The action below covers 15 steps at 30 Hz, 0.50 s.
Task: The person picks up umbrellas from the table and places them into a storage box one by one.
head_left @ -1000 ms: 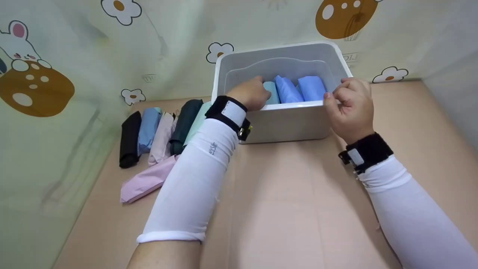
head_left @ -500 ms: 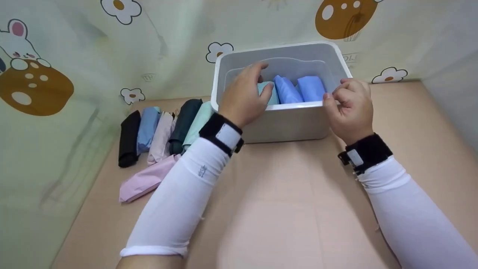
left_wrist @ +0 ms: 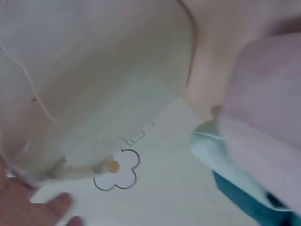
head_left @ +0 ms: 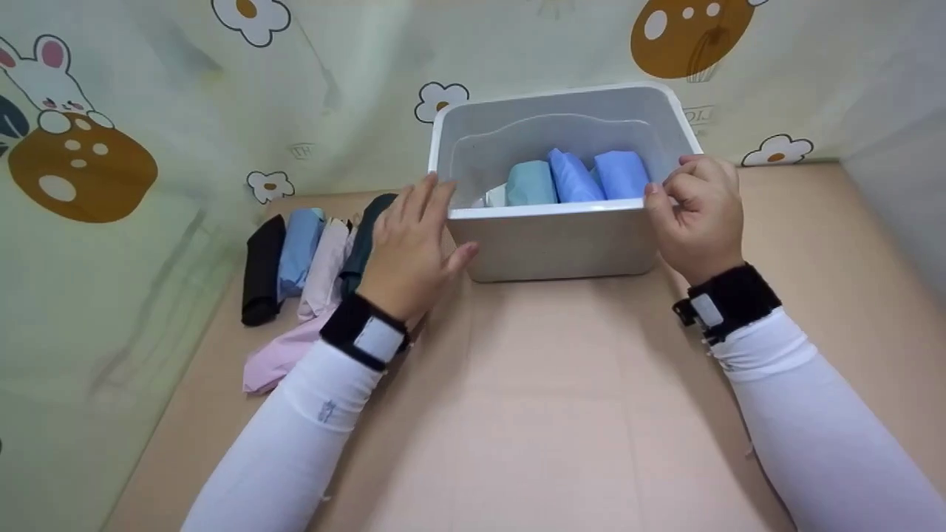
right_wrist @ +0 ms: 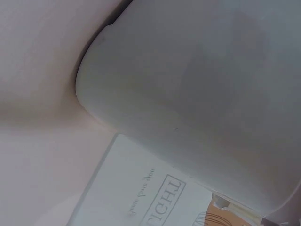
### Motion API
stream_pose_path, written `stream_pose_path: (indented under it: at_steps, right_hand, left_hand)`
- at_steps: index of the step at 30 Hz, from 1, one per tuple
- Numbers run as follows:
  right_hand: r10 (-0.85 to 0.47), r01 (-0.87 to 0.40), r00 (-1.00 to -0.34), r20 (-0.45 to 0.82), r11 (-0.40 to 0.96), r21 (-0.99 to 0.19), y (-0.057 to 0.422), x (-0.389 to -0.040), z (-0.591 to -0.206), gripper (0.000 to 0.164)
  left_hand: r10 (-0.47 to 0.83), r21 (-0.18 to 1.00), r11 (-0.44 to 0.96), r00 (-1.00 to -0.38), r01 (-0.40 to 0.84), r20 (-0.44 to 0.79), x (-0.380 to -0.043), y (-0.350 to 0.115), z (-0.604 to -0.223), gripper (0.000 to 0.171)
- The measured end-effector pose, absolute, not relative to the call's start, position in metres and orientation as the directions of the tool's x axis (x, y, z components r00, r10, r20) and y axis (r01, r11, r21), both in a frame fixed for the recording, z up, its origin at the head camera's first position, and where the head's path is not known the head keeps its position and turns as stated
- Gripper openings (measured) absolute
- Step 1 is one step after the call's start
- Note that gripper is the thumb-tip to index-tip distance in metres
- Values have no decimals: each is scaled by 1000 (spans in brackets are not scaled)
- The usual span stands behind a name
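A white plastic storage bin (head_left: 554, 244) stands at the back. My right hand (head_left: 701, 214) grips its rim at the front right corner, fingers curled. My left hand (head_left: 414, 244) is spread with straight fingers, fingertips at the bin's front left corner; its fingers (left_wrist: 28, 205) also show low in the left wrist view. Inside the bin stand a teal rolled bundle (head_left: 531, 182) and two blue bundles (head_left: 622, 176), like folded umbrellas, with something white (head_left: 496, 196) beside the teal one. The bin's outer wall (right_wrist: 188, 94) fills much of the right wrist view.
Left of the bin lie several similar bundles: black (head_left: 263, 270), blue (head_left: 300, 251), pale pink (head_left: 325, 266), dark green (head_left: 362, 247) and pink (head_left: 284, 358). A mint one (left_wrist: 211, 143) shows in the left wrist view. A printed curtain (head_left: 355, 89) hangs behind.
My left hand has come out of the bin, moving left and towards me to its front left corner, uncovering the teal bundle. My right hand has stayed at the rim.
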State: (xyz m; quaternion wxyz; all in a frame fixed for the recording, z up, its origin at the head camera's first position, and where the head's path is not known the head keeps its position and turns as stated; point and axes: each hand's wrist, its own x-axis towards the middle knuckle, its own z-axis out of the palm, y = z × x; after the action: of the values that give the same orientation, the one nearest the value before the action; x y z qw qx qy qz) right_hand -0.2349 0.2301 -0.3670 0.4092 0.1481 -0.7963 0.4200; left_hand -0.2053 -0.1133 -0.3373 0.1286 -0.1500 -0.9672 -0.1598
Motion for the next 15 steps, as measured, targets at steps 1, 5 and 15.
stream_pose_path:
  at_steps: [1, 5, 15]
  right_hand:
    - [105, -579, -622, 776, 605, -546, 230, -235, -367, 39]
    - [92, -573, -629, 772, 615, -541, 232, -235, -368, 39]
    - [87, -549, -658, 748, 624, -556, 232, -234, -367, 39]
  left_hand:
    - [227, 273, 915, -938, 298, 262, -201, -117, -339, 91]
    - [141, 292, 940, -980, 177, 141, -183, -132, -342, 111]
    - [87, 197, 977, -995, 76, -47, -137, -161, -359, 98]
